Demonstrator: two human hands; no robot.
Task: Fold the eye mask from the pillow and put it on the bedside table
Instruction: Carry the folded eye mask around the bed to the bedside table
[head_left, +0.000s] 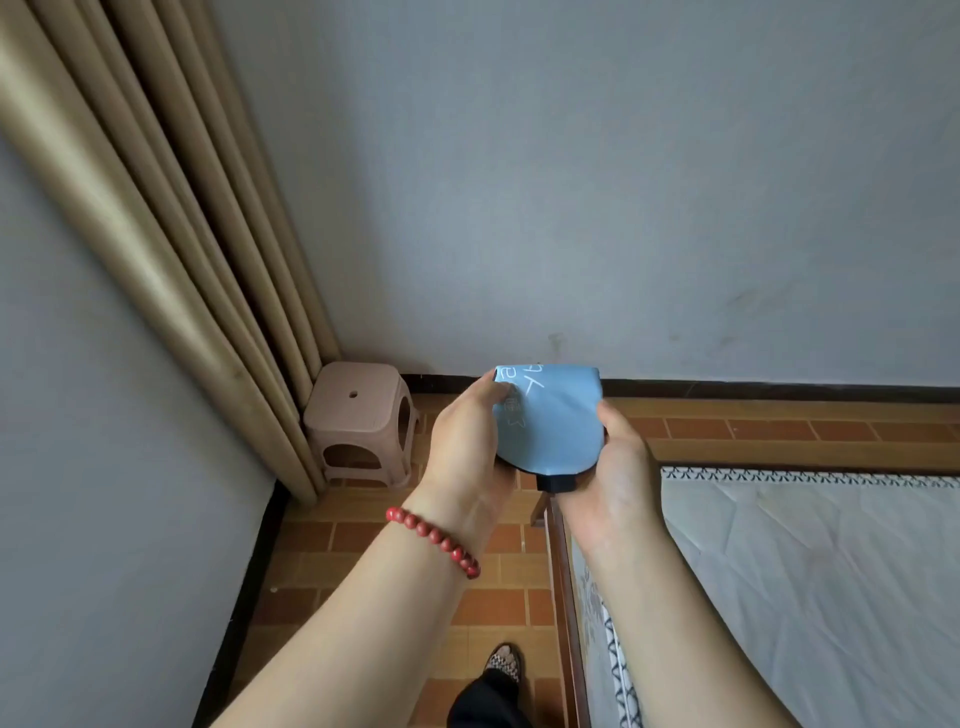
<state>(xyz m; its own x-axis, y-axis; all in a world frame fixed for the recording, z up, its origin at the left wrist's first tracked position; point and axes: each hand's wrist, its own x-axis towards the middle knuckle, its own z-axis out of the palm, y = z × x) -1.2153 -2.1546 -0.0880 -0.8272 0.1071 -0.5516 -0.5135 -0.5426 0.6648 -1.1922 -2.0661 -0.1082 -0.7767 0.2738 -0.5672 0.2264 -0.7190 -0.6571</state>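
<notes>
Both hands hold the light blue eye mask (548, 415) in the air at the middle of the view, above the tiled floor (483, 587) and the wooden bed frame (563, 587). The left hand (470, 441) grasps its 9 o'clock edge, fingertips on the printed white lettering; the right hand (615, 478) grasps its 3 o'clock edge, thumb on top. The mask looks folded, with a black strap end (556, 483) poking out at 6 o'clock. A red bead bracelet (434, 540) circles the left wrist. A pink plastic stool (358, 421) stands at 9 o'clock beside the beige curtain (171, 249). The bed sheet (810, 561) lies at 4 o'clock.
</notes>
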